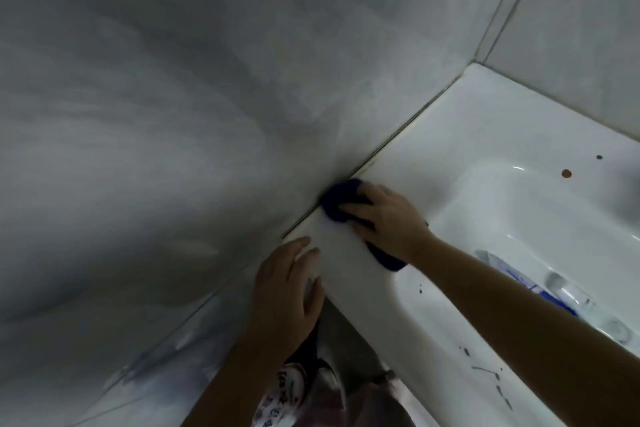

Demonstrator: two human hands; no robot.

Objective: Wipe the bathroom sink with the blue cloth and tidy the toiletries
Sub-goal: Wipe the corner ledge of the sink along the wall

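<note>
A white sink point(460, 149) fills the right side, its left rim running along a grey tiled wall. My right hand point(388, 218) presses a dark blue cloth point(341, 201) flat on that left rim, right at the seam with the wall; part of the cloth pokes out under my wrist. At the sink's front left corner my left hand point(287, 288) rests with its fingers spread over the edge, holding nothing. Inside the basin lies a clear plastic item with blue print point(561, 291), half hidden by my right forearm.
The grey wall point(156, 114) is close on the left and a lighter tiled wall point(571, 28) stands behind the sink. Dark specks and a brown spot point(566, 173) mark the basin. Below the sink corner I see my patterned clothing and the floor.
</note>
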